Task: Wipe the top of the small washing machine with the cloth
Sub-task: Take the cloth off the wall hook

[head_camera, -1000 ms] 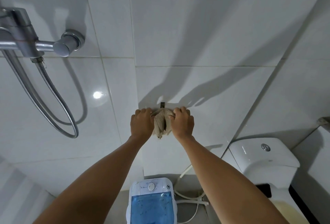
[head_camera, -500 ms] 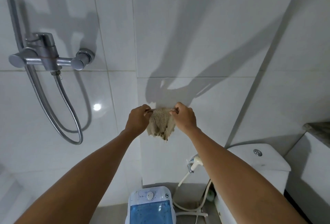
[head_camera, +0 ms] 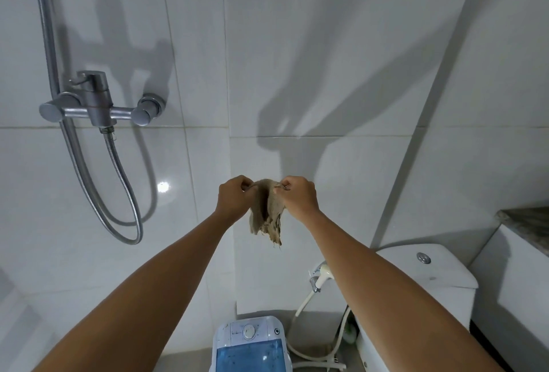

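Aloft, cloth between both hands

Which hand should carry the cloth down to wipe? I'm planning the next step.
Probably the right hand: it pinches the frayed beige cloth like the left hand, but more cloth hangs on its side, above the small blue-and-white washing machine.

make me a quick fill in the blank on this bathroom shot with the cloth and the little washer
1. The beige cloth is held by ____ hands.
2. The washing machine has a ____ see-through lid.
3. The cloth hangs ____ the washing machine, not touching it.
4. The toilet stands to the machine's ____.

Missing words: both; blue; above; right
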